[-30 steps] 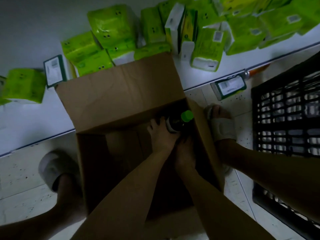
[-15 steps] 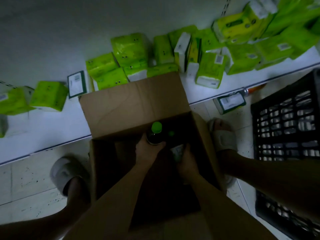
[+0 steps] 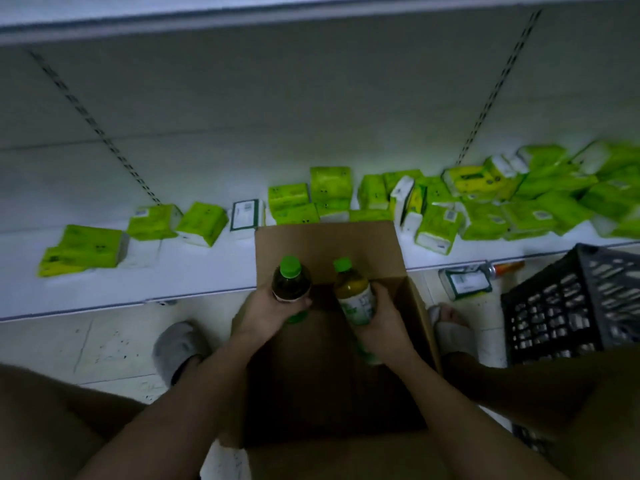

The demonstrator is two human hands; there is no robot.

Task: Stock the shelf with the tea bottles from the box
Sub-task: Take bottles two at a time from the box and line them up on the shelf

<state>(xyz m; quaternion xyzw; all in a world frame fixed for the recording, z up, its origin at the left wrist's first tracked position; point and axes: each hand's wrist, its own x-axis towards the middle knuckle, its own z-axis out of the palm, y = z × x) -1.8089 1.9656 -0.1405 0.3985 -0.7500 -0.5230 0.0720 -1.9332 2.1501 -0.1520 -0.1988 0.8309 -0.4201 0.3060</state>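
The person's left hand (image 3: 266, 315) is closed around the lower part of a dark tea bottle (image 3: 290, 284) with a green cap, and holds it upright above the left rim of the open cardboard box (image 3: 412, 306). The right hand (image 3: 384, 323) is wrapped around a second tea bottle (image 3: 353, 294), which has a lighter, yellowish liquid, a white and green label and also a green cap. This bottle is tilted a little to the left, and its cap is near the first bottle but not touching it. Under the left hand a small green part shows, maybe the cap of another bottle inside the box, but the box is too dark inside to be sure.

The far flap of the box stands up and leans against the edge of the white bottom shelf (image 3: 138, 282). On this shelf many green tissue packs (image 3: 204, 223) lie in an untidy row, more crowded on the right side. A black plastic crate (image 3: 571, 306) stands on the floor to the right of the box. One foot in a grey slipper (image 3: 178, 346) is to the left of the box, and the other foot is just beside its right wall.
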